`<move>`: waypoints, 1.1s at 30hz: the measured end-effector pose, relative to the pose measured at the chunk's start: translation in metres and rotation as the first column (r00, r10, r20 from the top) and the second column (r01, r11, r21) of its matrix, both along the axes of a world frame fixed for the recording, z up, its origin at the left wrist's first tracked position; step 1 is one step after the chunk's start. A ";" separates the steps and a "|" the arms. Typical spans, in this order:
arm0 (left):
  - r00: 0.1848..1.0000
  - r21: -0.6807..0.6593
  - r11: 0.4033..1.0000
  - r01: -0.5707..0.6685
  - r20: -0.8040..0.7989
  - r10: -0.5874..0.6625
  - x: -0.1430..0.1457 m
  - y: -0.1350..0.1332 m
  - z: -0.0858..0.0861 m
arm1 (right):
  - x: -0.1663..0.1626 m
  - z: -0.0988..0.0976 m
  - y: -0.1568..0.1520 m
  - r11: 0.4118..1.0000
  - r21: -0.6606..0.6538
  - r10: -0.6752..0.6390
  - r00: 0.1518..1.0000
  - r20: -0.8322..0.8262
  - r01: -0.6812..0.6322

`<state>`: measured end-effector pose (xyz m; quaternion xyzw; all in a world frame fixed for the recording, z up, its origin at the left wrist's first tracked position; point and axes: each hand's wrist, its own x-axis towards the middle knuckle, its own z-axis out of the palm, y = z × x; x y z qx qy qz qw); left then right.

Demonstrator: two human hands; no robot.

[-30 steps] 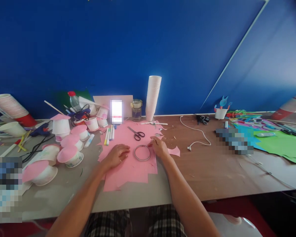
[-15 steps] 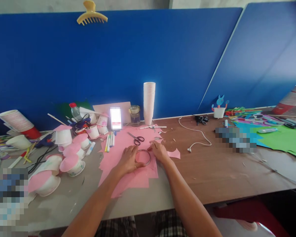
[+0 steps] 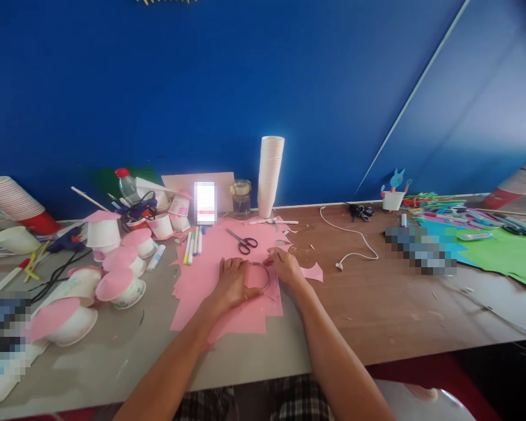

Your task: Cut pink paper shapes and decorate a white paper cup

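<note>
A thin round ring (image 3: 268, 279), perhaps a roll of tape, lies flat on pink paper (image 3: 245, 323). My left hand (image 3: 233, 285) grips its left side, with the thumb along the near edge and the fingers at the far edge. At the ring's upper right, my right hand (image 3: 286, 266) rests on the paper with its fingers pinched together; what they hold, if anything, is too small to make out. Just beyond the hands lie dark-handled scissors (image 3: 245, 244). Several markers (image 3: 193, 245) lie side by side to the left of the scissors.
Paper cups with pink tops (image 3: 120, 283) crowd the left. At the back stand a tall stack of white cups (image 3: 270, 175), a jar (image 3: 241, 197) and a bright screen (image 3: 205, 202). A white cable (image 3: 363, 237) and green paper (image 3: 504, 251) lie to the right.
The camera view has tilted down and shifted slightly. My hands keep nearly the same places at the ring, with only small movement visible.
</note>
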<state>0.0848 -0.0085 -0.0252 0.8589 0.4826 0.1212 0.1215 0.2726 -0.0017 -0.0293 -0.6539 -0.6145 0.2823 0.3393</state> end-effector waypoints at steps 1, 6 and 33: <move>1.000 -0.003 1.000 -0.001 0.002 0.001 0.000 0.000 0.000 | 0.000 0.000 0.000 1.000 0.000 -0.001 1.000 -0.009 0.001; 1.000 -0.027 1.000 0.016 0.021 -0.016 -0.002 0.001 -0.001 | 0.000 -0.001 0.000 1.000 -0.015 -0.022 0.999 -0.032 0.022; 0.999 -0.027 1.000 0.014 -0.051 -0.015 -0.001 0.000 0.003 | 0.008 -0.014 0.006 0.999 -0.018 -0.031 0.971 -0.239 0.028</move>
